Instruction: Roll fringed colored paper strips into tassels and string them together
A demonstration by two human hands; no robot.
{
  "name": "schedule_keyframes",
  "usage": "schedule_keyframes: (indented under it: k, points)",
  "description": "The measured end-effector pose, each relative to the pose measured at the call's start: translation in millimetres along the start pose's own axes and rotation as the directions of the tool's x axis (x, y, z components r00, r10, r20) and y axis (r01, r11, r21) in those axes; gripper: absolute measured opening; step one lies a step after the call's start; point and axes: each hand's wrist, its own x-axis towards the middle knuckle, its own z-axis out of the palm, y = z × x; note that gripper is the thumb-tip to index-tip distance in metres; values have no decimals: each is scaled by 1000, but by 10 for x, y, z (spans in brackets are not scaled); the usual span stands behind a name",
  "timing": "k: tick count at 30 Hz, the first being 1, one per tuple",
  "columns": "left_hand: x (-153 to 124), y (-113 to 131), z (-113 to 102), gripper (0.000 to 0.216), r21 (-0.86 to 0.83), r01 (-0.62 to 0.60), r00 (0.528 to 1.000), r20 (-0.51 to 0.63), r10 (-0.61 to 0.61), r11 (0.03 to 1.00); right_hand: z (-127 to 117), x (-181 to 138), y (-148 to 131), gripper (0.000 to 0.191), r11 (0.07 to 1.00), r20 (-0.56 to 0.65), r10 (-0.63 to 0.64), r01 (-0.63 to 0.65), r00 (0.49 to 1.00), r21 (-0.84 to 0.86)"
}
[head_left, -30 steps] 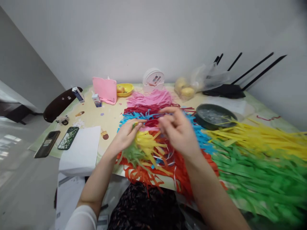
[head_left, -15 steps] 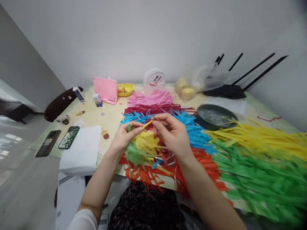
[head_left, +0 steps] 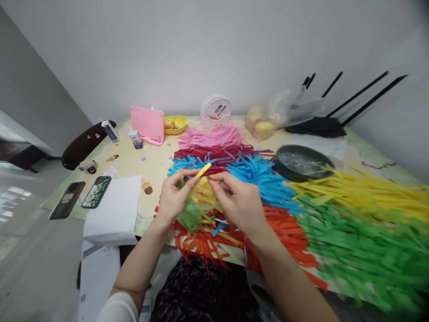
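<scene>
My left hand [head_left: 173, 194] is closed in a pinch on a yellow paper strip [head_left: 203, 170], whose flat end sticks up past the thumb and finger. Just to its right, my right hand [head_left: 237, 199] has thumb and fingers pressed together; what lies between them is hidden. Below both hands hangs a bunch of yellow and green strips [head_left: 190, 217]. Under and around them spread orange-red strips [head_left: 284, 228], with blue strips [head_left: 266, 176], dark red strips [head_left: 209, 152] and pink strips [head_left: 211, 136] farther back.
Green strips [head_left: 365, 246] and yellow strips [head_left: 368, 190] cover the right side. A dark round tray [head_left: 279, 167] stands behind them. At the left lie two phones [head_left: 96, 192] [head_left: 67, 200] and white paper [head_left: 117, 210]. A pink tablet case [head_left: 147, 125] and yellow bowl [head_left: 181, 123] stand at the back.
The yellow strip's end now stands clear above my left fingers, looking wider. My right hand has dropped slightly and turned, its fingers drawn closer together and away from the strip's tip.
</scene>
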Motion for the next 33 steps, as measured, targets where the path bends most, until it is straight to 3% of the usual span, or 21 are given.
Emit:
schedule_keyframes:
  k: [8, 11, 13, 15, 18, 20, 22, 24, 25, 26, 28, 30, 33]
  points:
    - [13, 23, 22, 15, 45, -35, 999, 17, 35, 998, -37, -15, -6, 16, 998, 46, 54, -55, 997, 32]
    - [7, 36, 33, 10, 73, -59, 998, 32, 57, 996, -40, 5, 10, 16, 982, 82, 138, -147, 987, 122]
    - [-6, 42, 48, 12, 73, -63, 998, 32, 61, 995, -32, 34, 52, 24, 915, 169, 227, -269, 959, 299]
    - [-20, 35, 68, 20, 53, -61, 997, 60, 58, 997, -18, 71, 120, 39, 778, 325, 263, -399, 909, 486]
    - [-27, -5, 91, 25, 39, -40, 990, 139, 34, 998, -4, 123, 230, 36, 643, 460, 254, -504, 851, 577]
    - [-13, -47, 92, 25, 41, -24, 985, 170, 16, 999, -22, 147, 269, 31, 658, 346, 307, -460, 887, 596]
    - [15, -88, 78, 23, 51, -9, 981, 196, -2, 999, -69, 162, 265, 26, 684, 61, 371, -317, 927, 657]
    - [47, -117, 55, 17, 81, 1, 971, 240, -21, 997, -128, 168, 223, 19, 723, -193, 381, -161, 904, 672]
    - [62, -125, 44, 16, 98, 4, 963, 268, -30, 995, -150, 167, 194, 16, 756, -233, 354, -131, 905, 641]
    - [75, -129, 35, 18, 111, 1, 955, 293, -33, 994, -161, 164, 162, 13, 804, -213, 300, -126, 930, 581]
    - [96, -126, 27, 23, 120, -30, 946, 325, -11, 992, -142, 157, 100, 12, 908, -44, 146, -116, 988, 403]
    - [110, -112, 38, 25, 129, -81, 941, 337, 33, 988, -74, 155, 54, 14, 962, 106, 2, -30, 994, 270]
    - [112, -80, 69, 22, 160, -128, 926, 373, 60, 979, 34, 168, 28, 18, 971, 169, -110, 69, 979, 231]
